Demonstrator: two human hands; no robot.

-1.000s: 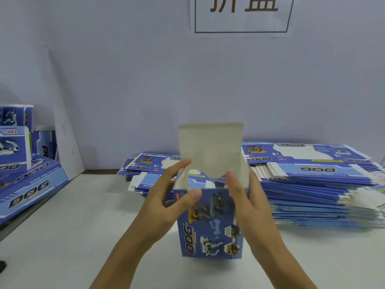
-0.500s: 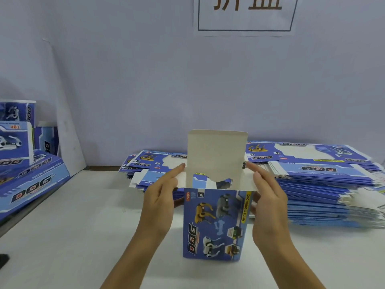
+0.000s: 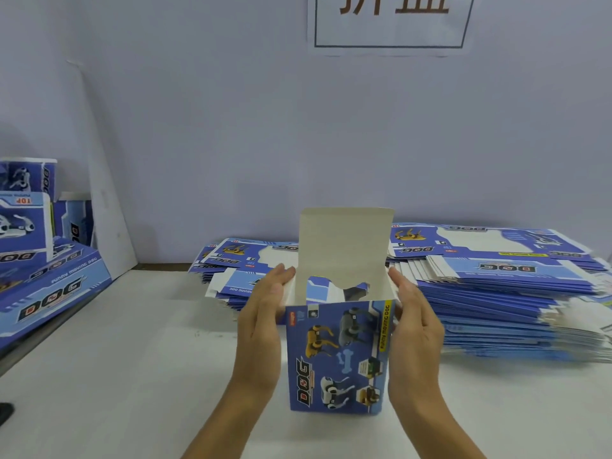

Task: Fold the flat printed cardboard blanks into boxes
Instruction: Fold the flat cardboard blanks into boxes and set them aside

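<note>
We have the half-formed box [image 3: 337, 356] upright on the white table [image 3: 132, 359], our left hand [image 3: 261, 326] and right hand [image 3: 414, 329] flat against its two sides, fingers straight, gripping nothing; the card looks light, thin and easily creased, so we judge the side flaps the place to press; the lid flap [image 3: 344, 243] stands open; blank stacks [image 3: 496, 286] crowd behind, open room in front.

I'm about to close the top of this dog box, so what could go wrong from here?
1. The box stands on end between the left hand and right hand; uneven pressure could tip or skew it.
2. The tall lid flap may crease if pushed down before the side flaps.
3. The stack of flat blanks right behind looks uneven; a nudge might slide some.
</note>
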